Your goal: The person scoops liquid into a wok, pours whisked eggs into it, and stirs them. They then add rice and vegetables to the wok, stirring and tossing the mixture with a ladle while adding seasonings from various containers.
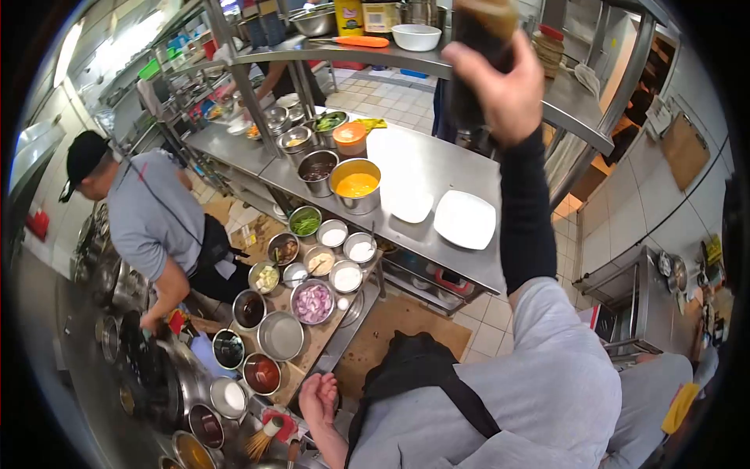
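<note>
My right hand is raised high at the level of the upper steel shelf, closed around a dark bottle with a brownish top. Its black sleeve runs down to my grey shirt and black apron. My left hand is low, resting at the near edge of the wooden board that carries the ingredient bowls, with its fingers loosely apart and nothing in it. Nearest to it are a bowl of red sauce and an empty steel bowl.
Several steel bowls hold chopped red onion, white powders, greens and yellow sauce. Two white plates lie on the steel counter. A person in a grey shirt and black cap bends over pots at the left.
</note>
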`<state>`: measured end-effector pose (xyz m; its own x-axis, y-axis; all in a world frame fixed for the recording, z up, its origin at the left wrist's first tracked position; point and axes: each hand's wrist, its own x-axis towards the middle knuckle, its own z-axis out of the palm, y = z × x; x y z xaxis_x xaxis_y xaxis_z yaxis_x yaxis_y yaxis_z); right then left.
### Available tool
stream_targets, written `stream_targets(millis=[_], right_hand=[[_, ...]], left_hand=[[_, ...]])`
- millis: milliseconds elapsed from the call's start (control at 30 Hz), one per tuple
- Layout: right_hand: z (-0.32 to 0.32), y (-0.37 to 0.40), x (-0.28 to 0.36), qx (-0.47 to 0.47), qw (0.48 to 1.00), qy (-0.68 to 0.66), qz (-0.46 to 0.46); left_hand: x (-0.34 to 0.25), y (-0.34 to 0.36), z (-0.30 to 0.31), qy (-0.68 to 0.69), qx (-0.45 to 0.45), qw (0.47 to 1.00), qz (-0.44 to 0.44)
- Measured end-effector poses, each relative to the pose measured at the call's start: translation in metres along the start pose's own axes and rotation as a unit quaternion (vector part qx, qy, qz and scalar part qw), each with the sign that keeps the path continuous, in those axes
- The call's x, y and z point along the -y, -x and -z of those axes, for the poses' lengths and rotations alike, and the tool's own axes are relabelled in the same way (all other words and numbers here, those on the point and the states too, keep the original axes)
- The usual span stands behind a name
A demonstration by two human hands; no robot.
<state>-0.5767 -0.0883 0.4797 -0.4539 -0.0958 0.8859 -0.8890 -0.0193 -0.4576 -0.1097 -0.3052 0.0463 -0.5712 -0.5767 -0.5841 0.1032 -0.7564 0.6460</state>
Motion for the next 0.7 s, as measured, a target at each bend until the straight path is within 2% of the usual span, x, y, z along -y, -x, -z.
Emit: stream_targets(millis=[33, 67, 100, 133, 200, 300, 500, 533, 567, 600, 667, 700], right_hand=[[0.025, -0.018, -0.018, -0.020, 0.992, 0.122, -0.003], [0.025, -0.029, -0.015, -0.079, 0.994, 0.074, -0.001], [0.043, -0.040, -0.028, -0.087, 0.983, 0.157, -0.041], [0.051, -0.046, -0.045, -0.117, 0.977, 0.180, -0.018], [0.074, -0.061, -0.098, -0.130, 0.975, 0.177, -0.035], [0.091, -0.065, -0.145, -0.125, 0.979, 0.159, 0.014], [0.093, -0.070, -0.169, -0.126, 0.939, 0.312, 0.066], [0.099, -0.069, -0.201, -0.222, 0.855, 0.455, 0.114], [0.103, -0.069, -0.184, -0.212, 0.858, 0.443, 0.151], [0.069, -0.056, -0.163, -0.294, 0.884, 0.307, 0.195], [0.018, -0.010, -0.151, -0.213, 0.959, 0.093, 0.160], [-0.006, 0.012, -0.143, -0.184, 0.974, -0.015, 0.133]], left_hand=[[-0.005, -0.009, -0.003, -0.003, -0.005, 1.000, -0.011], [-0.009, -0.019, -0.004, -0.006, -0.013, 1.000, -0.022], [-0.011, -0.026, -0.010, -0.008, -0.021, 0.999, -0.034], [-0.012, -0.033, -0.016, -0.008, -0.026, 0.999, -0.036], [-0.014, -0.044, -0.033, -0.008, -0.036, 0.999, -0.041], [-0.005, -0.056, -0.067, -0.029, -0.035, 0.999, -0.011], [0.034, -0.077, -0.119, -0.047, -0.027, 0.997, 0.052], [0.038, -0.077, -0.125, -0.047, -0.023, 0.997, 0.054], [0.042, -0.076, -0.131, -0.046, -0.020, 0.997, 0.056], [0.046, -0.076, -0.137, -0.041, -0.018, 0.997, 0.056], [0.051, -0.075, -0.140, -0.047, -0.032, 0.996, 0.061], [0.054, -0.073, -0.140, -0.045, -0.048, 0.996, 0.062]])
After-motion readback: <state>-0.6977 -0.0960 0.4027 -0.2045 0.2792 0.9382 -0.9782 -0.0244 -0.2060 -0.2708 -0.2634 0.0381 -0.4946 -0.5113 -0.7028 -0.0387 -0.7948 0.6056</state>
